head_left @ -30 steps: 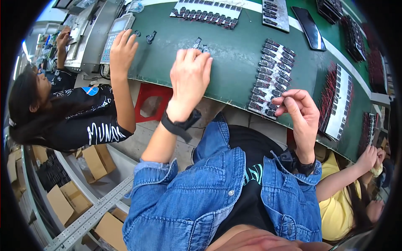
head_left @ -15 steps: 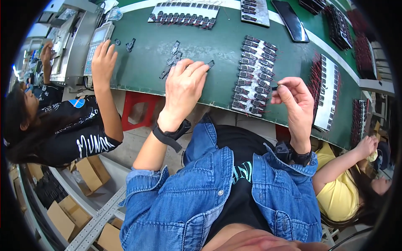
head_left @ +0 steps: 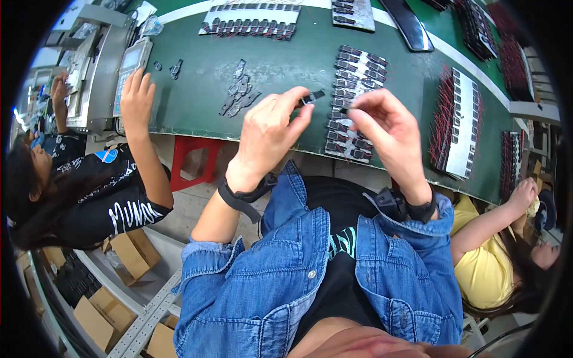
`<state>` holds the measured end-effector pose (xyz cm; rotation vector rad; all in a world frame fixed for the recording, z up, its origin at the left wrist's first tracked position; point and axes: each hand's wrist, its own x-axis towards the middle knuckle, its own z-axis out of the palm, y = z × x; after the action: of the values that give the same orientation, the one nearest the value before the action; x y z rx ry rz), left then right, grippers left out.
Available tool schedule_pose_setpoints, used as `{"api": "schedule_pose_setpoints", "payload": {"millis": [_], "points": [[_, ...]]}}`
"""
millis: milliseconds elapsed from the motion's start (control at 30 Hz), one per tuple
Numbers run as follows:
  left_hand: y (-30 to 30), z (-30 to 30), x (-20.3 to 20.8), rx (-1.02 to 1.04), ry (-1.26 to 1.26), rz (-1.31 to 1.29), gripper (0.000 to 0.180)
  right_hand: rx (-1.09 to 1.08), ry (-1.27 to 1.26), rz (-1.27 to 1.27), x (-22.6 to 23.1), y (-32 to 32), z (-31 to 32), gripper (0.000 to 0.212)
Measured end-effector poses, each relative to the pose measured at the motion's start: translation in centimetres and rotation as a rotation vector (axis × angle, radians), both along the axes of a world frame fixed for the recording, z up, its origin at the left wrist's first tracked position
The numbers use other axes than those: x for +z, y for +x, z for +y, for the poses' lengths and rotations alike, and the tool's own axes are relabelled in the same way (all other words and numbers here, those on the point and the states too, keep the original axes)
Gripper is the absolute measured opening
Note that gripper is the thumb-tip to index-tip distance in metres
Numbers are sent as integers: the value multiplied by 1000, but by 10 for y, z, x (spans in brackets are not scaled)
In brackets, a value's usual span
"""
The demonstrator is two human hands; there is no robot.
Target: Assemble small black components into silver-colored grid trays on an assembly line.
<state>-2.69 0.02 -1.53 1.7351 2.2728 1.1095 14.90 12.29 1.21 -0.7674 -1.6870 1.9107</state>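
Pinched part in each hand, loose pile left, module board under right hand

Left hand (head_left: 268,131): thumb-and-forefinger grip nearly closed on a black plastic housing (head_left: 311,98), far end sticking out past the fingertips, probably so that end stays reachable. Right hand (head_left: 388,125): fingertip grip closed down on a small dark piece (head_left: 345,110), too small to identify. Both held parts sit above the tabletop (head_left: 286,65), toward its near edge, facing each other; likely held close together to line up by eye.

Loose black housings (head_left: 239,92) lie in a heap left of the left hand, in from the near edge, presumably for easy reach. White board (head_left: 360,67) with two rows of wired black modules (head_left: 344,83) runs back from the near edge, partly behind the right hand; rows probably keep modules sorted and wires outward.

Another white board (head_left: 467,122) sits toward the tabletop's right end, red wires (head_left: 440,122) fanned off its left edge, likely against tangling. Phone (head_left: 409,24) near the far edge, apparently parked out of the way. Co-worker's hand (head_left: 137,98) raised by the left end.
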Motion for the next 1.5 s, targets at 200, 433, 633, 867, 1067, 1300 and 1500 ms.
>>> {"api": "schedule_pose_setpoints", "payload": {"millis": [200, 433, 633, 867, 1067, 1300, 1500], "points": [[25, 9, 8, -9, 26, -729, 23, 12, 277, -103, -17, -13, 5, 11], [24, 6, 7, -22, -55, -1046, 28, 73, 167, -123, -17, -7, 8, 11], [24, 5, 4, -53, -39, -974, 25, 99, 168, -147, -18, -6, 11, 11], [23, 3, 3, -98, -79, -858, 24, 198, 121, -176, -16, -3, 14, 8], [22, 5, 12, -112, -91, -816, 22, 250, 87, -154, -17, -4, 18, 14], [30, 9, 20, -90, -68, -848, 19, 169, 156, 5, -25, -2, 12, 19], [33, 1, -2, -95, -57, -915, 19, 85, 488, -27, -27, -1, -6, 17]]}}
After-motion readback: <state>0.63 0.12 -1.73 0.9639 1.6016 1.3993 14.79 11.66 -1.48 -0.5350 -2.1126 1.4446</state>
